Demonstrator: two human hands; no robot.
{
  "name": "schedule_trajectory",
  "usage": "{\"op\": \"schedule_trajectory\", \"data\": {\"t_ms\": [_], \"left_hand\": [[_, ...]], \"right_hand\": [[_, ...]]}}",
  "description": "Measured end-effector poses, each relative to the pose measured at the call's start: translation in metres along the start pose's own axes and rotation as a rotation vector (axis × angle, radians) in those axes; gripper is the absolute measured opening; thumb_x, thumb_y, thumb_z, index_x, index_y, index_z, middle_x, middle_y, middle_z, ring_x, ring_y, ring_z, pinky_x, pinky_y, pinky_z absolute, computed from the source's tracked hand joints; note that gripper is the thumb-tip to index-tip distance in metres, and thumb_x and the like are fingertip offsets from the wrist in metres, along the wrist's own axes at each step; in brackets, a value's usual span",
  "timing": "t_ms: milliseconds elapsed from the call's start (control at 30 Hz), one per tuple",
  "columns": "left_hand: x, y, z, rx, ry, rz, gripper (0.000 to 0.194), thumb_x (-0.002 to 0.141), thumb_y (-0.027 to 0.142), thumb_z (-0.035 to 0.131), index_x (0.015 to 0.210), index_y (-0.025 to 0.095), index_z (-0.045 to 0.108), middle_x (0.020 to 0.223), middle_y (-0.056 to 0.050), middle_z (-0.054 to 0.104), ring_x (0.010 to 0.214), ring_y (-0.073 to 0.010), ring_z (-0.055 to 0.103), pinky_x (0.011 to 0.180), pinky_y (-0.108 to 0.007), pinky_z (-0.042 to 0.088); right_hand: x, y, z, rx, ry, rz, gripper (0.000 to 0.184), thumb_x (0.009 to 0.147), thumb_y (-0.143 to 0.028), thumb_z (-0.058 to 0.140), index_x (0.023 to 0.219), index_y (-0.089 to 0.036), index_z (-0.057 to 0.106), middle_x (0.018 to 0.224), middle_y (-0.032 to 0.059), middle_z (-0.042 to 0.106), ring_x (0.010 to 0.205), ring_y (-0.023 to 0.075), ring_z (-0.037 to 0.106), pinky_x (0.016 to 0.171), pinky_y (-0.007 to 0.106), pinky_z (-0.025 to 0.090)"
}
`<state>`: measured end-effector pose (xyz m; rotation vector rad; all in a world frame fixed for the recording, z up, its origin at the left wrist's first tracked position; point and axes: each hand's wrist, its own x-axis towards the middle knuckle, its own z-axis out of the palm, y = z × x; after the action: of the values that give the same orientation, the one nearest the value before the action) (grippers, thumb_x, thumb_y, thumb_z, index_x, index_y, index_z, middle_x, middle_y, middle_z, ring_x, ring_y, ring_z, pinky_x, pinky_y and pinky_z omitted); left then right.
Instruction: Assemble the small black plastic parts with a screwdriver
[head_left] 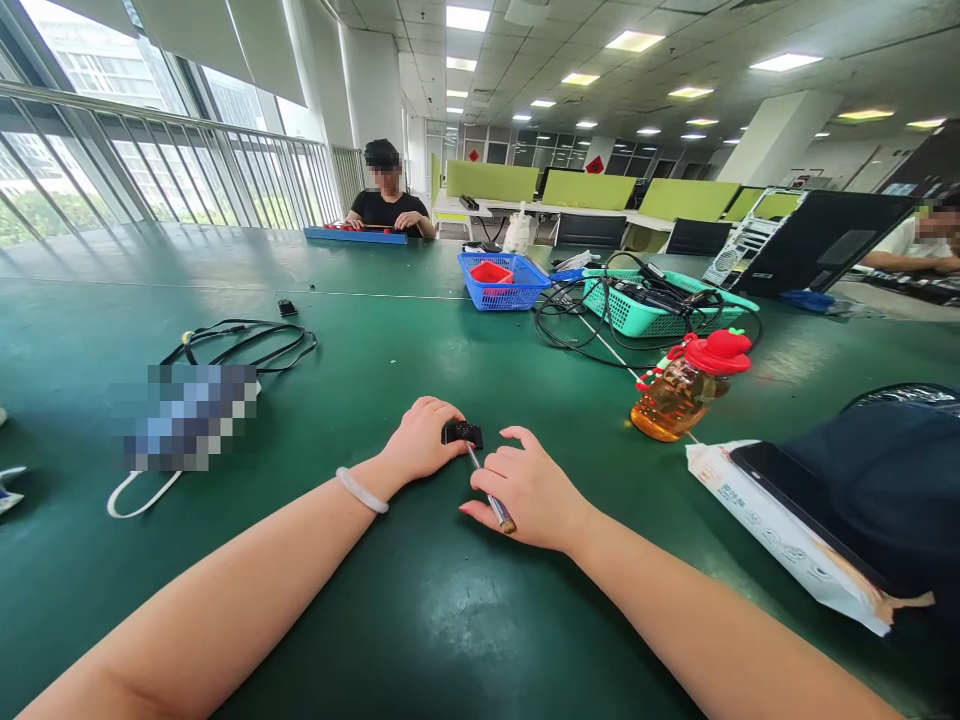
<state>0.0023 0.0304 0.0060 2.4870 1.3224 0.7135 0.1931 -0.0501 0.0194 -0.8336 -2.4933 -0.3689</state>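
My left hand [424, 440], with a pale bangle [362, 491] on its wrist, pinches a small black plastic part [463, 433] just above the green table [480, 610]. In my right hand [536, 490] lies a slim screwdriver [498, 510], its butt end pointing back toward me. The metal shaft slants forward, and its tip meets the near side of the black part or ends right beside it; which of the two I cannot tell. My right index finger is raised off the tool. What the black part is cannot be made out.
Left lie a blurred-out item [191, 415], a black cable [289, 350] and a small black piece [286, 308]. Ahead are a blue basket [499, 295] and a green basket [660, 322] of cables. Right: a drink bottle [675, 400], wipes pack [787, 545], computer case [817, 240]. A person [386, 200] sits opposite.
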Motion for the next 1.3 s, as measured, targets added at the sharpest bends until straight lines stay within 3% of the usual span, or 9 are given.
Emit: {"op": "schedule_trajectory", "data": {"t_ms": [233,1300], "left_hand": [[0.0007,0.0045,-0.0015,-0.001,-0.030,-0.042,0.026,0.073,0.030,0.073,0.097,0.020,0.067,0.107,-0.008,0.070,0.115,-0.0301,0.054,0.103,-0.046,0.042],[0.0001,-0.0027,0.0048,-0.010,-0.019,-0.009,0.029,0.077,0.040,0.068,0.100,0.022,0.066,0.107,-0.007,0.069,0.114,-0.0297,0.055,0.101,-0.046,0.044]], "right_hand": [[0.0022,-0.0025,-0.0024,-0.025,0.057,0.033,0.026,0.094,-0.028,0.050,0.072,-0.019,0.061,0.064,-0.0017,0.058,0.063,0.0130,0.049,0.099,0.039,0.031],[0.0000,0.0023,-0.0008,-0.056,0.066,0.057,0.023,0.091,-0.024,0.052,0.070,-0.019,0.059,0.064,-0.0017,0.057,0.063,0.0132,0.051,0.100,0.040,0.030]]}}
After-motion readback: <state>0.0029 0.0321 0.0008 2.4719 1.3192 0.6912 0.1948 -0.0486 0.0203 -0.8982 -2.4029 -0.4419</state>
